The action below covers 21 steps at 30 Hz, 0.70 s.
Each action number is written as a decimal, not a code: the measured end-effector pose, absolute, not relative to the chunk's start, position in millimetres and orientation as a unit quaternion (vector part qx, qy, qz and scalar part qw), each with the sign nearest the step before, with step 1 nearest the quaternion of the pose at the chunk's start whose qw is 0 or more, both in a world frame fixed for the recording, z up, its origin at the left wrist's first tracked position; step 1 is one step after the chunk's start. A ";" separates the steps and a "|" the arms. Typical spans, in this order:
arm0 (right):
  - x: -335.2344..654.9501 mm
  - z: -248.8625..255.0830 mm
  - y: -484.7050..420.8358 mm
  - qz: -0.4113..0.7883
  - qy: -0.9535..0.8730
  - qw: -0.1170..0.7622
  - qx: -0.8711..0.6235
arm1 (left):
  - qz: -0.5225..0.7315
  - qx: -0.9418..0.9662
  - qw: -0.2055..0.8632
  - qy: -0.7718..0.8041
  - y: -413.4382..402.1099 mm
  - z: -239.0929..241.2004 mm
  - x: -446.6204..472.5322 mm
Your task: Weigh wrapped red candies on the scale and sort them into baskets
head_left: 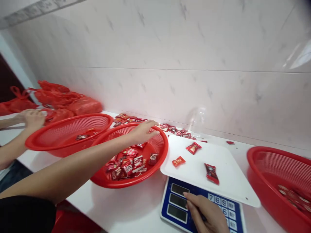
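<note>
My left hand (144,131) reaches across the middle red basket (163,154), fingers stretched flat over its far rim and holding nothing. Several red-wrapped candies (128,165) lie in that basket below my forearm. My right hand (206,215) rests at the bottom on the blue panel of a weighing scale (176,207), fingers curled, one fingertip by the displays. The scale's white tray (230,184) carries three red candies (193,148), (178,161), (211,173).
A second red basket (48,142) on the left holds a few candies. Another person's hand (32,118) lies beside it. Red plastic bags (68,100) are piled behind. Loose candies (175,129) lie along the marble wall. A third red basket (267,168) stands at the right.
</note>
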State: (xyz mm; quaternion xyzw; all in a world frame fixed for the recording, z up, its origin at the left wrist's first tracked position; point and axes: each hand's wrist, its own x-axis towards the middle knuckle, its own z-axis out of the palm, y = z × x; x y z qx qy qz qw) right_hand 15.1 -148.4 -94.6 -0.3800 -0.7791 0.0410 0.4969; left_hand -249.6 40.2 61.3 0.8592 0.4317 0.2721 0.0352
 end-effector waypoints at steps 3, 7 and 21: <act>18.3 -85.1 -145.1 0.033 -0.798 0.482 -0.361 | 0.134 0.926 0.116 0.334 17.4 60.3 -181.9; 18.4 -81.2 -141.9 0.023 -0.800 0.482 -0.356 | -0.040 0.906 0.189 0.377 13.1 43.1 -125.3; 8.5 -77.7 -144.2 -0.015 -0.784 0.524 -0.332 | 0.130 0.868 0.161 0.451 36.8 -12.5 -30.8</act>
